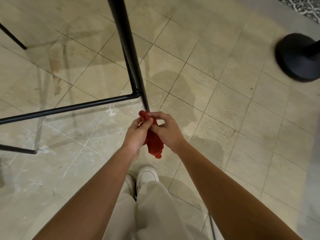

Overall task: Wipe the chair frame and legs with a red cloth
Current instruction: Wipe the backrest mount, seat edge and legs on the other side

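Left hand and right hand: both pinching bunched red cloth | cloth top beside foot of black chair leg | tiled floor below

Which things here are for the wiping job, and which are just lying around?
For the job: red cloth, black chair leg, crossbar, left hand and right hand gripping the cloth.
Just around: round black base, white shoe, patterned rug.
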A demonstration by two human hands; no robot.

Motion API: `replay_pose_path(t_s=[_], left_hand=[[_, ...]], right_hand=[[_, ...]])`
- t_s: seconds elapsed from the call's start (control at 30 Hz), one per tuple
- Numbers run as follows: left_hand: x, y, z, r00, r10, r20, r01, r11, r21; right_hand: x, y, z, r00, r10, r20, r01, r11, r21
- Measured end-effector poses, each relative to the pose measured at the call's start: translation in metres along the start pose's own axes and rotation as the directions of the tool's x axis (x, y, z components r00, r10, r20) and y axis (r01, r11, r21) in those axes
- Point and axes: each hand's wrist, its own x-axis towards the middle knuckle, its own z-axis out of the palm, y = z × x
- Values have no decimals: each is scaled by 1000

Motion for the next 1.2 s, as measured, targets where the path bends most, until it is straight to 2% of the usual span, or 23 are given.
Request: replay_pose_path(t_s=[0.13,0.27,0.37,0.47,0.6,0.73,0.83,1.03,1.2], left_hand=[[-9,5,-3,992,51,-116,-53,999,-8],[-14,16,2,960,132,-247,-162,981,-105],[-14,24,9,916,234,-325,-267,962,-59],[-13,28,17,856,353,-377,-354,933,70],[-1,24,22,824,407,-395,-374,913,161],[15,23,16,869,331,-368,-263,939,223],[16,29,14,891,280,-357,-220,955,201],[-3,30,19,835,370,-407,-353,928,118],[-2,30,22,862,366,-350,-350,930,112]], right_hand=[[-9,-9,-5,996,60,61,-66,994,93],[-11,-22,-15,997,80,5,-80,984,161],[-7,-28,-27,996,70,-59,-56,975,216],[-1,-27,-36,988,92,-121,-62,971,232],[10,-17,-32,988,100,-122,-75,979,191],[18,-14,-19,987,135,-89,-118,978,174],[22,-15,-15,986,149,-71,-133,972,194],[19,-24,-16,986,145,-76,-123,963,241],[20,-22,-26,980,163,-113,-130,957,258]])
